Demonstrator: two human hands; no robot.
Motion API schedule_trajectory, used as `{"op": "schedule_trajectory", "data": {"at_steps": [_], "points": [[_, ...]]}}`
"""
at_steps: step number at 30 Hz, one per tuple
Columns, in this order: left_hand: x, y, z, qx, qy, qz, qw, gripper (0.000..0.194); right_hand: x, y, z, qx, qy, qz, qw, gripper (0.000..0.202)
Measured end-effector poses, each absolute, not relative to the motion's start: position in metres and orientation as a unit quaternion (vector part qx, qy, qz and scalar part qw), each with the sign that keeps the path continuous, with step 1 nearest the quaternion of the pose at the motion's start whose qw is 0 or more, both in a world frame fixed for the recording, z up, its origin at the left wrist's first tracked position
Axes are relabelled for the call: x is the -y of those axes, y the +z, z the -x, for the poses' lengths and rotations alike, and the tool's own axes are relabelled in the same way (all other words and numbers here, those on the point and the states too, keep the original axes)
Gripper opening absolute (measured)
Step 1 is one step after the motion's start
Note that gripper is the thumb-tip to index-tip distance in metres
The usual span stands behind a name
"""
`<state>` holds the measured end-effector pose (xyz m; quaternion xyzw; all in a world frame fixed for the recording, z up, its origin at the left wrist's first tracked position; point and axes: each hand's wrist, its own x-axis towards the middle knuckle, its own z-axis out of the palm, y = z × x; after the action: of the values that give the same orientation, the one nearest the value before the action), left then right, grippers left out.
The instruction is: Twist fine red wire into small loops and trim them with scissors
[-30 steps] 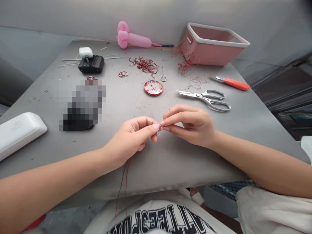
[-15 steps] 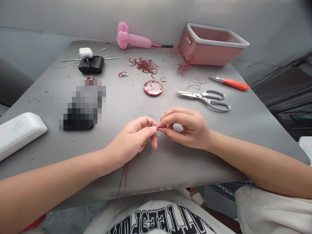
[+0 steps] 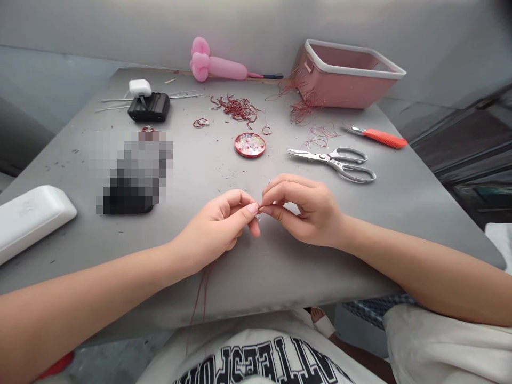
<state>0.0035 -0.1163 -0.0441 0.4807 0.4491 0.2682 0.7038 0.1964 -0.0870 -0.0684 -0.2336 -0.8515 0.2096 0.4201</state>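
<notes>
My left hand and my right hand meet fingertip to fingertip over the near middle of the grey table. Both pinch a thin red thread, which runs from under the left hand down over the table's front edge toward my lap. What sits exactly between the fingertips is too small to tell. A round red dish of small pale beads lies a little beyond the hands.
Steel scissors lie to the right of the dish, an orange-handled tool beyond them. A pink basket, a pink balloon, red thread scraps, a black case and a white case also lie on the table.
The fingertips of both hands have shifted slightly while staying pinched together; the right hand's fingers curled in a little. Nothing else on the table moved.
</notes>
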Motion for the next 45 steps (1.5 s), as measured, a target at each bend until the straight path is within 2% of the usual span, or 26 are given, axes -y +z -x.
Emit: {"op": "schedule_trajectory", "data": {"at_steps": [8,15,23,29,33,38,41,45], "points": [[0.112,-0.041,-0.006,-0.473,0.284,-0.402,0.731,0.016,0.080,-0.070,-0.204,0.776,0.299,0.331,0.447,0.008],[0.109,-0.040,-0.004,-0.475,0.299,-0.363,0.743,0.014,0.073,-0.069,-0.208,0.732,0.332,0.354,0.478,0.015],[0.108,-0.042,-0.002,-0.480,0.301,-0.361,0.741,0.012,0.064,-0.067,-0.214,0.715,0.312,0.369,0.505,0.020],[0.108,-0.045,0.002,-0.466,0.291,-0.413,0.727,0.021,0.060,-0.071,-0.217,0.714,0.297,0.391,0.499,0.019],[0.107,-0.046,0.003,-0.482,0.297,-0.441,0.696,0.024,0.060,-0.074,-0.218,0.738,0.213,0.409,0.493,0.011],[0.107,-0.042,0.002,-0.499,0.315,-0.433,0.682,0.021,0.074,-0.067,-0.212,0.807,-0.012,0.330,0.489,0.028],[0.106,-0.041,0.001,-0.486,0.320,-0.426,0.693,0.019,0.087,-0.065,-0.203,0.864,-0.019,0.246,0.439,0.034],[0.107,-0.043,0.002,-0.452,0.331,-0.403,0.724,0.017,0.101,-0.066,-0.192,0.908,0.034,0.235,0.346,0.071]]}}
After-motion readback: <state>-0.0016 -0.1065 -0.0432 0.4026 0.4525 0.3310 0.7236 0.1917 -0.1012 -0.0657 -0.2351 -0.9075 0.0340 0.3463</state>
